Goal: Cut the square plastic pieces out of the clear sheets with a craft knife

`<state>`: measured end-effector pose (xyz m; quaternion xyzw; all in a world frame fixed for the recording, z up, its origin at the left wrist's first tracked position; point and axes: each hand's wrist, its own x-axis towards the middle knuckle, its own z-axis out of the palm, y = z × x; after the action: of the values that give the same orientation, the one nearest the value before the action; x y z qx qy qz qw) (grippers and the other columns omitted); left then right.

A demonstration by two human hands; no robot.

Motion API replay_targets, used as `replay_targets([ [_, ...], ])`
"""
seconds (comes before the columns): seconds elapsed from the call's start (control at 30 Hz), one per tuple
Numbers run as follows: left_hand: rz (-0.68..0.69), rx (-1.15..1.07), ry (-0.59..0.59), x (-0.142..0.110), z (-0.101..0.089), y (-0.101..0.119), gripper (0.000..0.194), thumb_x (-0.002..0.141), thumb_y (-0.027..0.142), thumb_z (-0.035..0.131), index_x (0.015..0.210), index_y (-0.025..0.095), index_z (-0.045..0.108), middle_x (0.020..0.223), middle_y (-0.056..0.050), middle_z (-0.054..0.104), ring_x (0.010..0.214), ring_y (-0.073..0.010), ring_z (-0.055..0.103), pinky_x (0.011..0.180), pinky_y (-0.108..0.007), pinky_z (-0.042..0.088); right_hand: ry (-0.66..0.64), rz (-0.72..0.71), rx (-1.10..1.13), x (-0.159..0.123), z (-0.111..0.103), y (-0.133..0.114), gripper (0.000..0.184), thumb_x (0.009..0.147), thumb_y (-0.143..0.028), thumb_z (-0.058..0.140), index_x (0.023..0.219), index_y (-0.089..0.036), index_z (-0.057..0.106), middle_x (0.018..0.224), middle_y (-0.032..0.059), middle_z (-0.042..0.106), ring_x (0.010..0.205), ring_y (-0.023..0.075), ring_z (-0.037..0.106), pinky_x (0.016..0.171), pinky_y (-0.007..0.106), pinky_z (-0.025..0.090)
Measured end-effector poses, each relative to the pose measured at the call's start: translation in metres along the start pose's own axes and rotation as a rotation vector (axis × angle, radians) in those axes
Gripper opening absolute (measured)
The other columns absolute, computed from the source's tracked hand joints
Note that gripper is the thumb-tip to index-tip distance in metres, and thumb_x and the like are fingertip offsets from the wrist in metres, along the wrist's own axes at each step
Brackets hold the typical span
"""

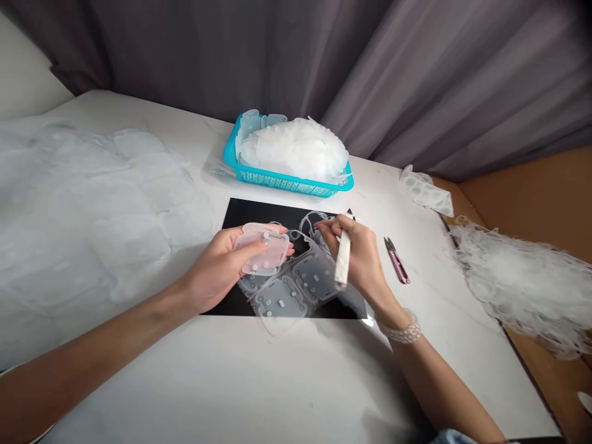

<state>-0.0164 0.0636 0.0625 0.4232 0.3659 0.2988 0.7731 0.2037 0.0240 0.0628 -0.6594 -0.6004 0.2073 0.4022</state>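
My left hand (222, 268) holds a translucent, pinkish-white rubbery pad (261, 248) with small round bumps, fingers curled round it above a black mat (240, 216). My right hand (358, 256) is closed round a white-handled tool (343, 258), its tip pointing away from me, while its fingertips pinch a thin clear strip (309, 223) of trimmed material. Under both hands a joined sheet of similar clear pads (291, 290) lies on the mat.
A turquoise basket (277, 180) heaped with clear pieces stands behind the mat. Small pink snips (396, 261) lie right of my right hand. A heap of clear trimmings (518, 283) fills the right side; flat clear sheets (92, 203) cover the left. A curtain hangs behind.
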Motion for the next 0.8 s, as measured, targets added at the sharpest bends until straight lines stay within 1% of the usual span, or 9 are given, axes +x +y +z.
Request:
replay_targets([
  [0.03,-0.013,-0.026,-0.012,-0.003,-0.001,-0.001,0.033,0.089,0.033,0.069,0.117,0.016,0.069,0.103,-0.011,0.078,0.103,-0.0235,0.072,0.09,-0.032,0.055,-0.022,0.01,0.071,-0.002,-0.001,-0.009,0.036,0.089,-0.026,0.06,0.065,-0.024,0.033,0.076,0.0031,0.066,0.081,0.0187,0.065,0.069,0.029,0.044],
  [0.1,-0.022,-0.072,-0.032,-0.007,-0.002,-0.002,0.03,0.09,0.031,0.069,0.117,0.019,0.07,0.103,-0.008,0.078,0.101,-0.0207,0.072,0.088,-0.028,0.056,-0.139,0.044,0.257,-0.008,-0.001,-0.026,0.038,0.087,-0.027,0.066,0.066,-0.023,0.034,0.085,0.0041,0.071,0.085,0.0185,0.066,0.073,0.029,0.047],
  [0.17,-0.027,-0.103,-0.053,-0.011,-0.002,-0.002,0.026,0.09,0.03,0.069,0.113,0.021,0.073,0.107,-0.005,0.078,0.097,-0.0177,0.072,0.084,-0.024,0.056,-0.283,0.097,0.443,-0.014,0.004,-0.038,0.042,0.084,-0.025,0.071,0.066,-0.023,0.033,0.09,0.0036,0.073,0.079,0.0164,0.065,0.07,0.028,0.048],
  [0.23,-0.03,-0.128,-0.091,-0.014,-0.002,-0.003,0.022,0.09,0.029,0.069,0.11,0.022,0.074,0.107,-0.004,0.077,0.092,-0.0158,0.073,0.081,-0.022,0.057,-0.344,0.157,0.604,-0.019,0.011,-0.043,0.046,0.081,-0.022,0.075,0.064,-0.023,0.032,0.089,0.0028,0.074,0.072,0.0146,0.063,0.067,0.028,0.049],
  [0.33,-0.041,-0.173,-0.147,-0.016,-0.002,-0.005,0.022,0.091,0.027,0.067,0.111,0.023,0.075,0.101,-0.003,0.078,0.089,-0.0164,0.074,0.081,-0.024,0.057,-0.334,0.228,0.798,-0.024,0.02,-0.041,0.05,0.079,-0.018,0.077,0.061,-0.022,0.031,0.085,0.0023,0.074,0.069,0.0146,0.061,0.067,0.03,0.052],
  [0.4,-0.057,-0.214,-0.163,-0.017,-0.004,-0.006,0.023,0.092,0.025,0.065,0.113,0.024,0.074,0.103,-0.003,0.078,0.091,-0.0179,0.074,0.083,-0.026,0.058,-0.331,0.258,0.871,-0.025,0.023,-0.038,0.051,0.079,-0.017,0.077,0.061,-0.022,0.029,0.083,0.0019,0.073,0.068,0.0144,0.061,0.066,0.03,0.052],
  [0.5,-0.102,-0.29,-0.18,-0.017,-0.006,-0.007,0.025,0.093,0.023,0.062,0.115,0.023,0.074,0.105,-0.005,0.078,0.091,-0.0194,0.074,0.084,-0.027,0.058,-0.329,0.308,0.895,-0.025,0.023,-0.038,0.053,0.08,-0.015,0.077,0.06,-0.021,0.028,0.077,0.0003,0.071,0.067,0.0122,0.058,0.064,0.027,0.049],
  [0.63,-0.122,-0.357,-0.177,-0.015,-0.009,-0.007,0.029,0.093,0.02,0.055,0.116,0.017,0.073,0.107,-0.01,0.077,0.095,-0.023,0.073,0.084,-0.032,0.059,-0.318,0.368,0.888,-0.023,0.021,-0.039,0.054,0.08,-0.015,0.077,0.058,-0.021,0.028,0.077,0.0,0.071,0.07,0.0115,0.058,0.068,0.026,0.048],
  [0.8,-0.127,-0.375,-0.229,-0.014,-0.012,-0.003,0.041,0.094,0.028,0.047,0.124,0.008,0.068,0.117,-0.017,0.073,0.108,-0.0298,0.069,0.093,-0.043,0.055,-0.199,0.412,0.852,-0.017,0.019,-0.035,0.052,0.074,-0.014,0.081,0.056,-0.021,0.032,0.073,-0.0018,0.071,0.073,0.0116,0.062,0.072,0.024,0.047],
])
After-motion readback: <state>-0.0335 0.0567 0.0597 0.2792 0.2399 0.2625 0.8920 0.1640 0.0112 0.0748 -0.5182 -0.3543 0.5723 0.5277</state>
